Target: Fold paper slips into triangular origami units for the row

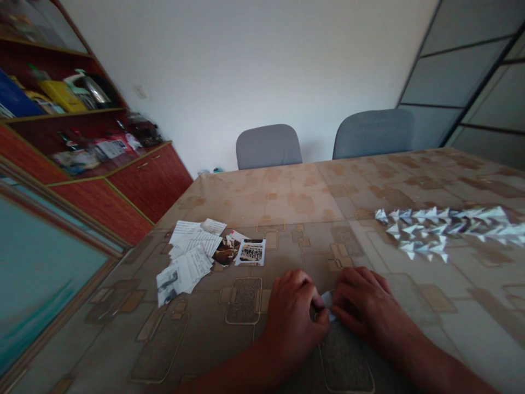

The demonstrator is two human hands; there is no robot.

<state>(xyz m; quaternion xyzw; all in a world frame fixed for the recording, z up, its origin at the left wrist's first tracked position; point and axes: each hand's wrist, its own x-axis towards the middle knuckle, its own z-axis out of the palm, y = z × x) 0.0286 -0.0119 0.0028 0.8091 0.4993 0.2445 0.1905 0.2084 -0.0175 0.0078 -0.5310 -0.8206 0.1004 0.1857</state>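
Between my two hands, low over the patterned tablecloth, is a small piece of white paper (328,304), mostly covered by my fingers. My left hand (297,309) is closed, its thumb and forefinger pinching the paper's left side. Curled fingers of my right hand (363,301) hold the other side. To the left lies a loose pile of printed paper pieces (192,257), with a small picture card (251,252) at its right end. Over on the right stand rows of small folded paper pieces (435,227) with pointed tips.
The table (287,200) reaches back toward two grey chairs (268,146) by the white wall. At the left is a red-brown cabinet (139,186) with a kettle (96,90) and other goods on its shelves. Grey panelled doors (455,76) stand at the right.
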